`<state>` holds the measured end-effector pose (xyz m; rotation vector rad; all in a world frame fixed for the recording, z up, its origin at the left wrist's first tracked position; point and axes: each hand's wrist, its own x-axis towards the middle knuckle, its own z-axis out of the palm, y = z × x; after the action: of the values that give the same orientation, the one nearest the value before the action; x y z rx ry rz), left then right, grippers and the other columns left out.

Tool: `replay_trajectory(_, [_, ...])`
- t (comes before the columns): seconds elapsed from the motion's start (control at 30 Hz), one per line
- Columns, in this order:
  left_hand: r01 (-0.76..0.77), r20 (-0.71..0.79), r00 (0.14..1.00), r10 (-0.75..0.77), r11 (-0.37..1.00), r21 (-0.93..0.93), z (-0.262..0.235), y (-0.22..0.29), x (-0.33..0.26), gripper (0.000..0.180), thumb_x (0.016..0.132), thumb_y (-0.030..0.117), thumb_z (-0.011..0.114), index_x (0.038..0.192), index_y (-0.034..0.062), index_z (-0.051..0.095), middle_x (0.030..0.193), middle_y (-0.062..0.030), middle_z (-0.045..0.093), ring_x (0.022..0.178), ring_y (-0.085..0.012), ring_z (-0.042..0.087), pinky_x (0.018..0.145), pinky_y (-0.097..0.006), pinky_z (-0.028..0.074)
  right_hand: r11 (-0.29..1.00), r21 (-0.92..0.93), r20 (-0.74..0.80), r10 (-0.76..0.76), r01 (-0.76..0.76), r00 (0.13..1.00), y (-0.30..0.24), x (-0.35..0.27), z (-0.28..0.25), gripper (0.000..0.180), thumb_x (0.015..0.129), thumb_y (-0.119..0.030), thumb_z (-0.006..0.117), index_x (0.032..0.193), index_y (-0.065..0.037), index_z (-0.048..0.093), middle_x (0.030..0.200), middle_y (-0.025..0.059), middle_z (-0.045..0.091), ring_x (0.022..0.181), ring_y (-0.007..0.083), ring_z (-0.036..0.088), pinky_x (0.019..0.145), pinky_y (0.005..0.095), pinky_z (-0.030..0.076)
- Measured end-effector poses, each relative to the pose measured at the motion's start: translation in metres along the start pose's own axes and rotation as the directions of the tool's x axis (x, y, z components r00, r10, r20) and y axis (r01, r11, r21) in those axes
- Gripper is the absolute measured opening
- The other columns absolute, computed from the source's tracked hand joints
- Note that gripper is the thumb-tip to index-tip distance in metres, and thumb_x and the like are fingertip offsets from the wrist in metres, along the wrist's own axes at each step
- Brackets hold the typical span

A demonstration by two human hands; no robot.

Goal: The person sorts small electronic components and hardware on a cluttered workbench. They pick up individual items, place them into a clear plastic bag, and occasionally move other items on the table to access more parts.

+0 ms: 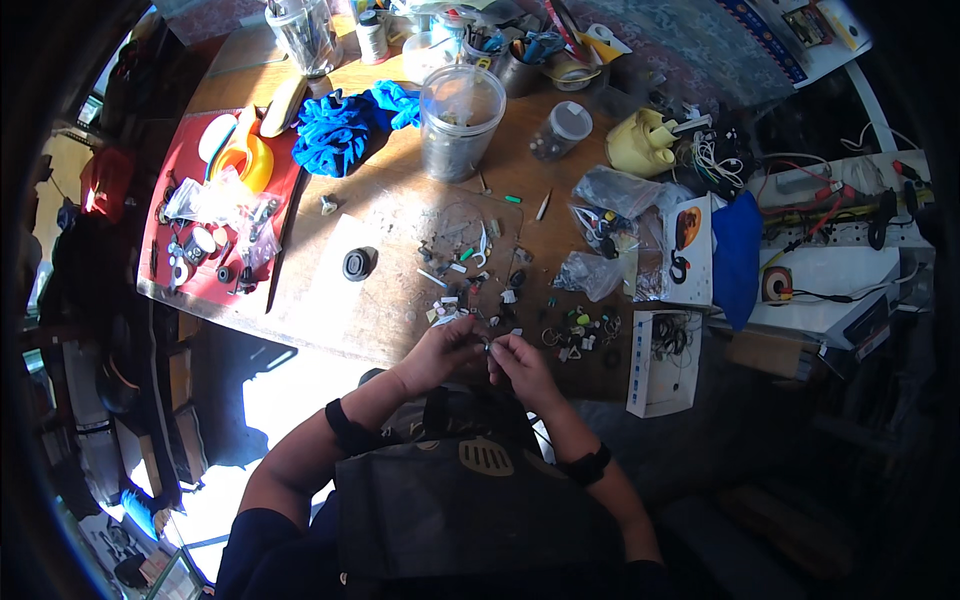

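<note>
Between the hands (524, 368), tiny indistinct object (488, 346), at fingertips (498, 347)

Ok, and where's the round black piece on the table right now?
In the head view, the round black piece lies left of centre on the wooden table, between the red mat and the scattered small parts, beyond the left hand.

The tub (461, 140) stands on the desk (320, 290). Left of it lies a cloth (335, 135); farther left, a mat (285, 190) carries bags (225, 200). A spool (372, 40) stands behind the tub to the left, a jar (562, 130) just to its right. Before it lie scattered small parts (517, 279); before it and leftward, a disc (357, 264). Farther right and nearer than the tub, a box (637, 370) holds cables (670, 335).
</note>
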<state>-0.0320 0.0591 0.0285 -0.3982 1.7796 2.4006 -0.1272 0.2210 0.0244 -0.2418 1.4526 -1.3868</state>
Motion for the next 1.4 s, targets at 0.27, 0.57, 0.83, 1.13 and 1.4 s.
replay_trajectory(0.27, [-0.077, -0.002, 0.997, 0.078, 0.980, 0.186, 0.003, 0.007, -0.002, 0.016, 0.088, 0.002, 0.050, 0.103, 0.0008, 0.054, 0.089, -0.0050, 0.060, 0.084, -0.0102, 0.057, 0.074, -0.026, 0.047, 0.929, 0.313, 0.128, 0.165, -0.198, 0.978, -0.001, -0.002, -0.001, 0.025, 0.095, -0.027, 0.040, 0.088, -0.005, 0.050, 0.066, 0.0029, 0.050, 0.054, 0.0121, 0.049, 0.053, 0.0243, 0.041])
replay_trajectory(0.57, [0.034, -0.052, 0.998, -0.044, 0.983, -0.179, 0.000, -0.004, -0.004, 0.018, 0.088, 0.001, 0.049, 0.106, 0.0019, 0.054, 0.091, -0.0018, 0.059, 0.084, -0.0090, 0.055, 0.076, -0.025, 0.045, 0.988, 0.152, -0.059, 0.009, 0.000, 0.998, -0.006, -0.001, 0.010, 0.014, 0.089, -0.014, 0.050, 0.097, -0.003, 0.052, 0.075, 0.0033, 0.054, 0.060, 0.0097, 0.051, 0.056, 0.0222, 0.042])
replay_trajectory(0.83, [0.067, 0.017, 0.998, -0.065, 0.955, -0.290, -0.009, -0.009, -0.002, 0.016, 0.089, 0.005, 0.050, 0.104, 0.0035, 0.055, 0.090, 0.0008, 0.057, 0.078, -0.0052, 0.051, 0.070, -0.021, 0.042, 0.822, -0.482, -0.028, -0.361, 0.304, 0.932, -0.021, -0.002, 0.020, 0.016, 0.079, -0.006, 0.063, 0.093, -0.003, 0.055, 0.081, 0.0025, 0.058, 0.067, 0.0081, 0.055, 0.061, 0.0216, 0.045])
replay_trajectory(1.13, [0.051, 0.043, 0.998, -0.039, 0.938, -0.343, -0.012, -0.008, 0.000, 0.015, 0.089, 0.004, 0.051, 0.103, 0.0039, 0.054, 0.090, 0.0006, 0.057, 0.079, -0.0057, 0.051, 0.071, -0.020, 0.042, 0.698, -0.623, -0.014, -0.461, 0.352, 0.888, -0.030, -0.001, 0.024, 0.014, 0.081, -0.007, 0.061, 0.093, -0.001, 0.055, 0.079, 0.0040, 0.059, 0.066, 0.0080, 0.055, 0.059, 0.0223, 0.045])
replay_trajectory(1.4, [0.025, 0.012, 1.000, -0.022, 0.953, -0.301, -0.010, -0.007, 0.001, 0.017, 0.086, 0.001, 0.053, 0.103, 0.0024, 0.052, 0.094, -0.0016, 0.057, 0.087, -0.0082, 0.054, 0.077, -0.023, 0.044, 0.980, -0.156, -0.069, -0.134, 0.122, 0.989, -0.014, 0.004, 0.016, 0.012, 0.089, -0.010, 0.051, 0.096, -0.001, 0.053, 0.077, 0.0033, 0.056, 0.064, 0.0081, 0.054, 0.059, 0.0213, 0.044])
